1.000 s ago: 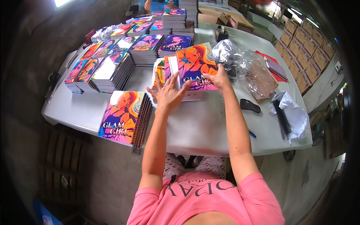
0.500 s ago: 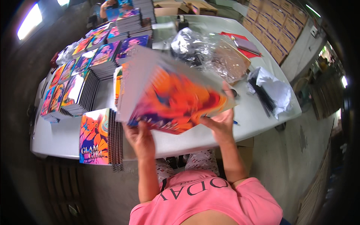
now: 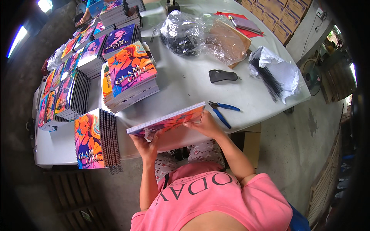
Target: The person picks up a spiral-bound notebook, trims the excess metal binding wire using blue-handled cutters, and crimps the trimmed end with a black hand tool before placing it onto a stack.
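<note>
Both my hands hold a thick notebook (image 3: pixel 169 124) tilted up on its long edge at the table's front. Its white page edges face up and its orange and purple cover leans toward me; no coil shows on it. My left hand (image 3: pixel 147 147) is closed round its lower left corner, thumb on the cover. At its right end my right hand (image 3: pixel 206 126) grips it, thumb also on the cover. Just right of that hand lie blue-handled cutting pliers (image 3: pixel 221 109), jaws apart. A stack of notebooks (image 3: pixel 133 73) without visible coils sits beyond my left hand.
Coil-bound notebooks (image 3: pixel 90 138) stand in a row at the front left edge. Several more stacks (image 3: pixel 69 94) fill the table's left side. Clear plastic bags (image 3: pixel 200 38), a dark grey flat piece (image 3: pixel 222 76) and black binding coils (image 3: pixel 268 79) on white wrapping lie to the right.
The fanned pages have come together into an even block. My hands have brought the notebook down toward the table's front edge, uncovering the stack and the pliers behind.
</note>
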The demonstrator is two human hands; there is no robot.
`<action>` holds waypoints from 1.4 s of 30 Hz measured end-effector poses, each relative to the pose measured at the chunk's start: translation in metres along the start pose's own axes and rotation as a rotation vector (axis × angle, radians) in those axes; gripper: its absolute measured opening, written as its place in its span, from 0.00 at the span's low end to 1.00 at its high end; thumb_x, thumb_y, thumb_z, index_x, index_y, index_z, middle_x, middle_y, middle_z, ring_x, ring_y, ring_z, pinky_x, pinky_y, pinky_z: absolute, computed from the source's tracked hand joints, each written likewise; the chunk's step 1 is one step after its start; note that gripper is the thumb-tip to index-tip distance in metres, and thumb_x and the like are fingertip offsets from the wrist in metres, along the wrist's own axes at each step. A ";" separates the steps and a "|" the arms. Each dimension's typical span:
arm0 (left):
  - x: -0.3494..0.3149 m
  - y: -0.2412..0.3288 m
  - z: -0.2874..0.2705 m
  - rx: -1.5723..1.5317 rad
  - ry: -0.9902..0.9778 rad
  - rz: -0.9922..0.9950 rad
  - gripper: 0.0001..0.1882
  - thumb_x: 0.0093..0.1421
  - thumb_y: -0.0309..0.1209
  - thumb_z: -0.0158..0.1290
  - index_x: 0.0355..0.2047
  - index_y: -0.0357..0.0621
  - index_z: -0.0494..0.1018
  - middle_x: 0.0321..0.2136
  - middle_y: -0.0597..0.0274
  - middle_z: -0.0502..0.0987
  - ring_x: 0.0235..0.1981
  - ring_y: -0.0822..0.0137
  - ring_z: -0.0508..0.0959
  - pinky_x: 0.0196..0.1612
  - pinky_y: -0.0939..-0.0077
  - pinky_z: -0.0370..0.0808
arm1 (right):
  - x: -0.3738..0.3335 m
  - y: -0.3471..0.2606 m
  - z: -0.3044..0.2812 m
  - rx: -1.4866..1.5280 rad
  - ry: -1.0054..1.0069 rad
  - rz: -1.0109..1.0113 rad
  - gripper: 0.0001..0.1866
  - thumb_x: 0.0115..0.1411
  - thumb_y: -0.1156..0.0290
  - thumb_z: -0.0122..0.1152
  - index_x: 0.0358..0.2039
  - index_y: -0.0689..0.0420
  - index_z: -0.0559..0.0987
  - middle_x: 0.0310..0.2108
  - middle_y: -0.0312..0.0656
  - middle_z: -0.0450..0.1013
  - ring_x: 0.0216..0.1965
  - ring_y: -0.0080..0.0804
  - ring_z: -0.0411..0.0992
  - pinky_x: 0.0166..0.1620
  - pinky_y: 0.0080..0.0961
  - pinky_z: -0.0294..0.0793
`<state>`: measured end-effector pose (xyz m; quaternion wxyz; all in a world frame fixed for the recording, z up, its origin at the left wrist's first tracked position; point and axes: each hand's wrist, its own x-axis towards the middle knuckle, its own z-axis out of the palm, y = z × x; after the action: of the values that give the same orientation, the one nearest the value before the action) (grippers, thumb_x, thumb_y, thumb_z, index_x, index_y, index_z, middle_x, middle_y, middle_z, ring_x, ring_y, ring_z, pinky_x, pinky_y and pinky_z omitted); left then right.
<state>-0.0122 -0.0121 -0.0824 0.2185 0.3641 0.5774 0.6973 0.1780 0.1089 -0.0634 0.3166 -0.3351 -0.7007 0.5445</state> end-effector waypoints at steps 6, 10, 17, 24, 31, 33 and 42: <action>0.002 0.027 0.017 0.734 0.323 0.564 0.47 0.45 0.37 0.66 0.57 0.37 0.48 0.54 0.48 0.53 0.58 0.51 0.55 0.62 0.50 0.47 | -0.009 0.015 0.002 -0.351 0.133 -0.084 0.18 0.45 0.70 0.69 0.36 0.61 0.75 0.31 0.49 0.75 0.36 0.47 0.74 0.39 0.34 0.72; 0.013 0.083 0.069 0.952 -0.004 0.769 0.29 0.48 0.39 0.62 0.48 0.46 0.64 0.43 0.56 0.65 0.53 0.55 0.63 0.60 0.44 0.47 | -0.012 0.005 -0.006 -0.377 -0.093 -0.030 0.24 0.44 0.72 0.67 0.43 0.61 0.72 0.41 0.52 0.72 0.44 0.51 0.69 0.48 0.37 0.67; 0.020 0.076 0.075 0.952 -0.299 0.702 0.14 0.47 0.29 0.57 0.36 0.50 0.71 0.28 0.63 0.66 0.37 0.60 0.68 0.58 0.49 0.51 | 0.017 0.014 -0.210 -0.926 0.471 -0.087 0.23 0.46 0.76 0.64 0.45 0.58 0.73 0.49 0.46 0.68 0.53 0.42 0.65 0.58 0.30 0.62; 0.021 0.075 0.063 0.831 -0.337 0.761 0.17 0.47 0.33 0.60 0.40 0.59 0.75 0.25 0.67 0.64 0.33 0.64 0.68 0.58 0.54 0.50 | 0.030 0.034 -0.305 -1.418 0.559 -0.248 0.10 0.55 0.72 0.58 0.38 0.55 0.71 0.41 0.42 0.72 0.46 0.43 0.69 0.61 0.49 0.50; 0.013 0.060 0.059 0.962 -0.201 0.839 0.22 0.47 0.38 0.61 0.45 0.68 0.75 0.27 0.70 0.66 0.43 0.65 0.71 0.65 0.50 0.34 | 0.026 -0.085 -0.167 -0.929 0.640 -0.835 0.13 0.55 0.79 0.58 0.42 0.57 0.73 0.34 0.40 0.73 0.36 0.34 0.73 0.36 0.28 0.75; 0.011 0.060 0.061 0.992 -0.149 0.850 0.23 0.47 0.39 0.61 0.46 0.69 0.75 0.29 0.70 0.66 0.46 0.65 0.70 0.65 0.50 0.31 | 0.013 -0.095 -0.118 -0.909 0.262 -0.920 0.16 0.52 0.80 0.60 0.43 0.56 0.76 0.34 0.40 0.74 0.34 0.32 0.72 0.33 0.30 0.74; 0.002 0.050 0.073 0.939 -0.058 0.770 0.30 0.41 0.49 0.63 0.48 0.63 0.72 0.38 0.65 0.66 0.56 0.57 0.63 0.63 0.41 0.29 | -0.009 -0.075 -0.069 -0.405 0.138 -0.355 0.12 0.48 0.77 0.65 0.36 0.54 0.81 0.33 0.39 0.73 0.34 0.32 0.69 0.37 0.24 0.70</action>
<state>0.0479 0.0241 -0.0286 -0.2178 0.6231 0.6439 0.3869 0.2293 0.1257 0.0233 0.3807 -0.2999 -0.8197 0.3054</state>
